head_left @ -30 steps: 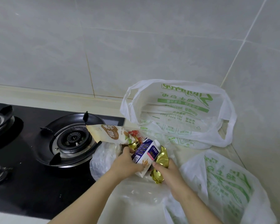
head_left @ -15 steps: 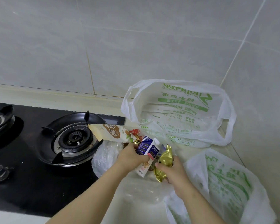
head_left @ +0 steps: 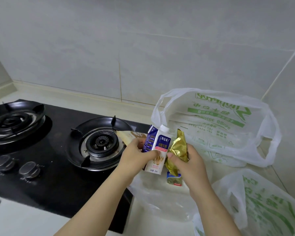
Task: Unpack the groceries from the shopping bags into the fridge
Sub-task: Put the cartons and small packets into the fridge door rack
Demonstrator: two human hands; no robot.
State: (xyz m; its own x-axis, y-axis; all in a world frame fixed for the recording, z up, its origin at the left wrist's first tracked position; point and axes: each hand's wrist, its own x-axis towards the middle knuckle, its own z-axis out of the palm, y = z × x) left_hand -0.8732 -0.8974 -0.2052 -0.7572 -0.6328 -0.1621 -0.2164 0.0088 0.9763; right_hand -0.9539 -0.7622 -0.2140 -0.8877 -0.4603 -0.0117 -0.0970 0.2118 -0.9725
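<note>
Gathering groceries above the tabletop, fridge out of view

Clasps the milk carton in the left grip, upright with cap on top, probably against leaks; clutches the gold foil packet in the right grip, just beside it. Holds both in front of the slumped shopping bag, likely making one load for a single trip. Below, on clear plastic, a small blue pack not yet picked up.

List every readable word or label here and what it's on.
"特仑苏": white and blue carton in the left hand.
Carton's smaller print: too blurred to read.
Green print on the rear plastic bag: appears flipped, unreadable.
Brown characters on the beige packet: partly hidden, unreadable.
Gold packet in the right hand: no text visible.
</note>
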